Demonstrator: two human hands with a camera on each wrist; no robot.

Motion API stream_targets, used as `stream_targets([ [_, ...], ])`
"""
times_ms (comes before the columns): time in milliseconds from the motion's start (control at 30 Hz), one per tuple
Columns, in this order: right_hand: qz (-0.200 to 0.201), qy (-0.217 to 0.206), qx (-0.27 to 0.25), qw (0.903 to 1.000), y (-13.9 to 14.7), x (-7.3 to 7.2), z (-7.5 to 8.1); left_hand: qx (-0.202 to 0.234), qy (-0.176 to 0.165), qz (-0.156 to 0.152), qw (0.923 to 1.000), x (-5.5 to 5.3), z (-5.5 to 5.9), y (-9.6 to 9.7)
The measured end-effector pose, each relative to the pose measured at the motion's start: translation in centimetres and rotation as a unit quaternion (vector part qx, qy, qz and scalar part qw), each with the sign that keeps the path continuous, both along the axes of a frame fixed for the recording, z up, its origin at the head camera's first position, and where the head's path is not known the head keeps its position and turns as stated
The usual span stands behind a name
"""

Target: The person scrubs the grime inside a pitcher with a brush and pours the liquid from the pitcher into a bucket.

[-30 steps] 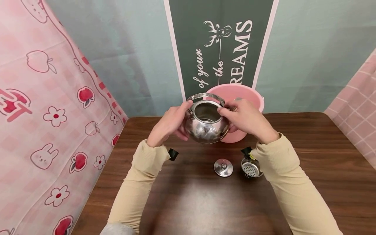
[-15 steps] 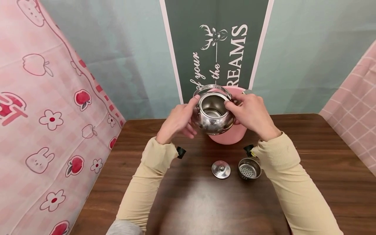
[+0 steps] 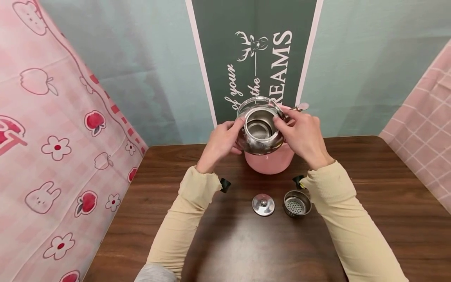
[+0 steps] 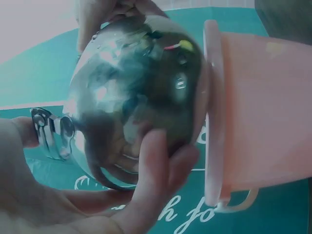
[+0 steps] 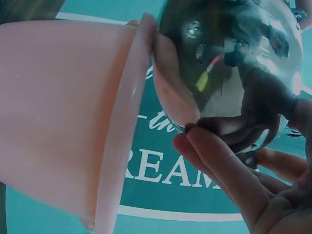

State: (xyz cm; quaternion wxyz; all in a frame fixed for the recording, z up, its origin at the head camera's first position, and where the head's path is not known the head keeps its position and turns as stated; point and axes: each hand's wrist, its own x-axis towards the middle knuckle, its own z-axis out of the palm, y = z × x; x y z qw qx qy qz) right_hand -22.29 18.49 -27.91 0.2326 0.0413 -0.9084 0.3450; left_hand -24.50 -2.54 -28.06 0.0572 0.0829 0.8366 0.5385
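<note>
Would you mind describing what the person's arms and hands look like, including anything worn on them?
Both arms are covered by long, close-fitting sleeves of cream ribbed knit, the left sleeve and the right sleeve, each ending at the wrist. The left hand and right hand are bare: no gloves or rings show. A small black device sits at each wrist.

A dark wooden table [image 3: 370, 203] carries a pink bucket [image 3: 269, 164] at its far edge. Nearer, a small round metal lid [image 3: 263, 205] lies flat, with a perforated metal strainer cup [image 3: 297, 203] just beside it on the right.
</note>
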Motion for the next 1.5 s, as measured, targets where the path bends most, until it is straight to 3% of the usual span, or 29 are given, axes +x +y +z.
stream_targets([
  [267, -0.011, 0.041, -0.026, 0.9987, 0.7, -0.3, -0.5, -0.022, 0.089, 0.018, 0.9957, -0.3, -0.6, 1.2],
  [433, -0.009, 0.046, -0.043, 0.9980, 1.2, -0.7, -1.2, -0.037, 0.123, 0.033, 0.9912, -0.7, -1.2, 2.0],
  [633, 0.003, 0.044, -0.050, 0.9977, 1.8, -0.9, -2.0, -0.051, 0.132, 0.043, 0.9890, -0.9, -1.9, 2.4],
  [1500, 0.038, 0.031, -0.005, 0.9988, 2.6, -1.0, -3.3, -0.021, 0.146, -0.012, 0.9890, -1.5, -3.3, 3.2],
])
